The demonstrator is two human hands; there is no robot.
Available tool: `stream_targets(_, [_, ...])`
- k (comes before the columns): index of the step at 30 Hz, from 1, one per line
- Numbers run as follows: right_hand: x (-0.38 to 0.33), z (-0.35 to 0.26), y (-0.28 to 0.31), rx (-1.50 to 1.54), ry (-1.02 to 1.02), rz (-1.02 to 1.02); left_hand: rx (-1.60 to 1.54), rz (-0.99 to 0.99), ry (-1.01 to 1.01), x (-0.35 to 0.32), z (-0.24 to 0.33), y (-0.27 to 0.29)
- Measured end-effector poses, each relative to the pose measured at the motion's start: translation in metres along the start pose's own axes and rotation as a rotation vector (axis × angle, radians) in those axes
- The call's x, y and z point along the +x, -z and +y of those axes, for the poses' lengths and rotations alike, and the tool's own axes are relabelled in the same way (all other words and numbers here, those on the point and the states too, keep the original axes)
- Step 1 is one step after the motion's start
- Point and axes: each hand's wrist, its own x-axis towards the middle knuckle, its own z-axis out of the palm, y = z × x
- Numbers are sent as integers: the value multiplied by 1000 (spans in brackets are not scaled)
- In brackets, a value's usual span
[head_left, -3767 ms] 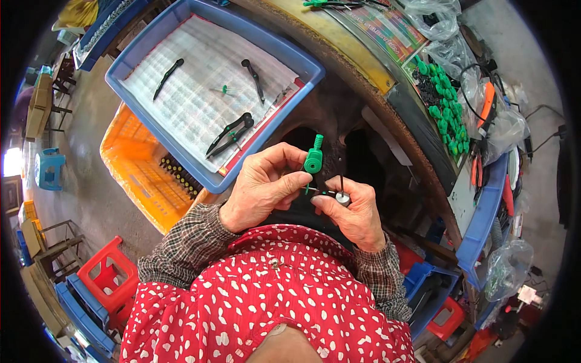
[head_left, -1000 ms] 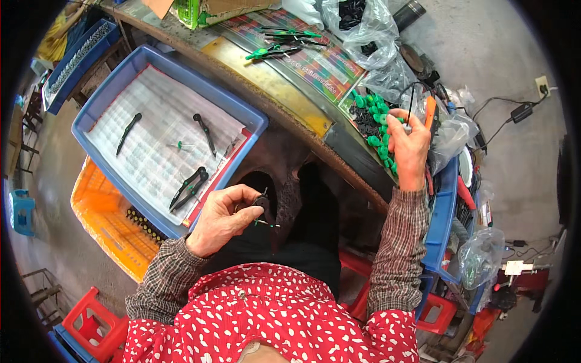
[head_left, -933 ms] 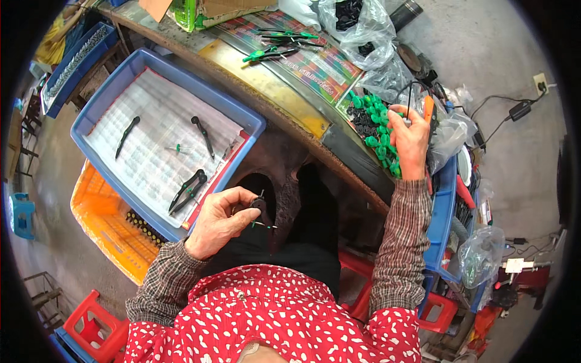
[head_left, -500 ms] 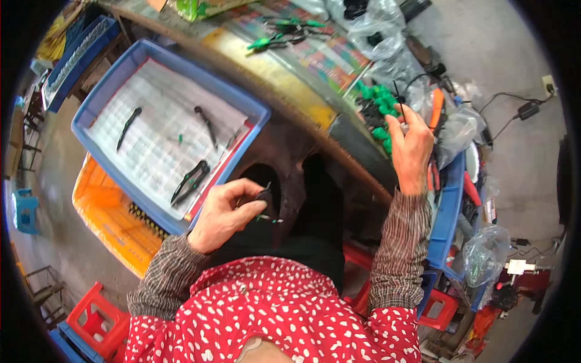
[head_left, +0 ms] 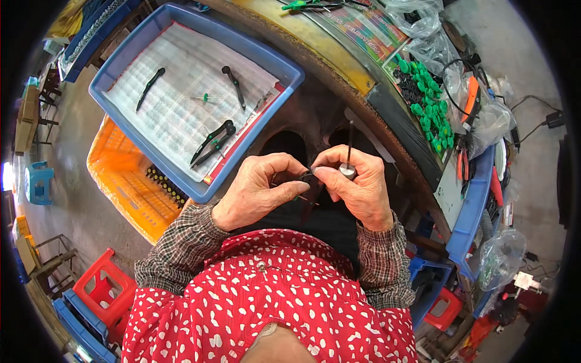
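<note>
My left hand is closed, with thumb and forefinger pinching a small black part. My right hand meets it there, thumb and forefinger at the same part; its exact shape is hidden by the fingers. In that right hand too sits a thin dark rod with a round metal head, its shaft standing upward. Ahead and to the left, a blue tray lined with a whitish sheet holds slim black curved pieces, a black-and-green piece and a small green pin-like part.
On the bench at right lies a heap of green-headed parts, beside orange-handled pliers and plastic bags. An orange basket stands under the tray. Red stools are at lower left and right. A blue bin borders the right.
My right hand has come from the green heap down and left to my left hand, bringing the thin rod along. The whole view has shifted, so tray and bench appear higher and farther right.
</note>
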Motion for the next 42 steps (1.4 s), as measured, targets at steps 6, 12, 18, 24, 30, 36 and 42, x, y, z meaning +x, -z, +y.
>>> stream_targets(6, [-8, 1, -12, -11, 62, 85, -27, 18, 0, -5, -3, -3])
stream_targets(12, [-7, 8, -13, -168, 262, 124, 67, 17, -165, -4, -8, -1])
stream_targets(18, [-5, 9, -2, 10, 86, 107, 190, 136, -240, -3, -12, 5])
stream_targets(24, [1, -1, 14, 114, 61, 258, 3, 37, 134, -5, 4, 5])
stream_targets(30, [42, -28, 75, -342, 167, 525, -133, 28, 114, -4, -2, 6])
stream_targets(36, [88, -24, 127, -457, 181, 575, -206, 62, 124, -3, -2, 9])
stream_targets(42, [125, -25, 138, -699, 206, 615, -227, 96, 110, -1, -3, 10])
